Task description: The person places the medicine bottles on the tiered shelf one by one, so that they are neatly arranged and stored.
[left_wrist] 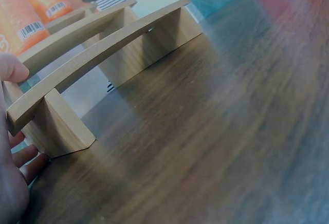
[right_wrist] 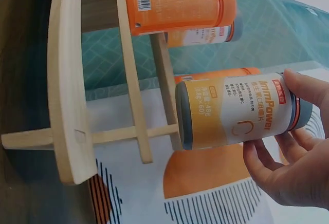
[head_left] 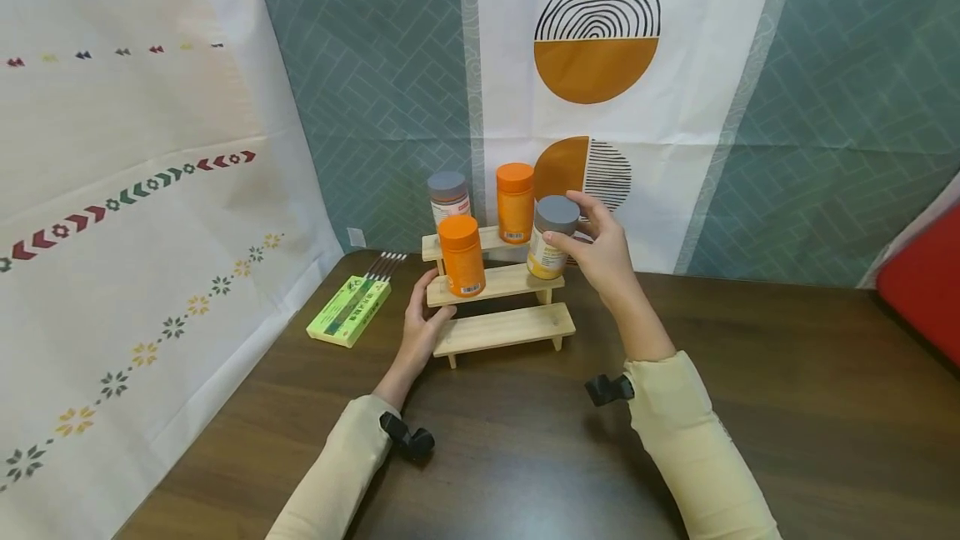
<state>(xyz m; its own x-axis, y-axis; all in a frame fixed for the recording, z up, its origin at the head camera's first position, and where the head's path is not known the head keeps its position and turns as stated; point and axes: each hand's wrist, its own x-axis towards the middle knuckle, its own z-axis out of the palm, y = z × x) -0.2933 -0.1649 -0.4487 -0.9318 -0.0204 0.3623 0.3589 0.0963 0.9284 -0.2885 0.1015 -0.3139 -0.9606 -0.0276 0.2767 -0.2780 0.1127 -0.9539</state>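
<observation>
My right hand [head_left: 603,252] pinches a grey-lidded vitamin bottle [right_wrist: 236,111] near its lid, thumb on one side and fingers on the other. Its base hangs above the right end of the middle step of a three-step wooden display rack [head_left: 506,329]. My left hand [head_left: 417,327] grips the rack's left end, thumb by the steps and fingers behind the side support in the left wrist view. An orange bottle [head_left: 462,257] stands on the middle step's left. On the top step are another grey-lidded bottle [head_left: 450,200] and a second orange bottle [head_left: 515,202].
A green box [head_left: 348,311] lies left of the rack on the dark wooden table [head_left: 510,448], with several thin white-tipped sticks [head_left: 386,265] beside its far end. Patterned cloth hangs behind and at the left. Something red [head_left: 926,265] stands at the right edge.
</observation>
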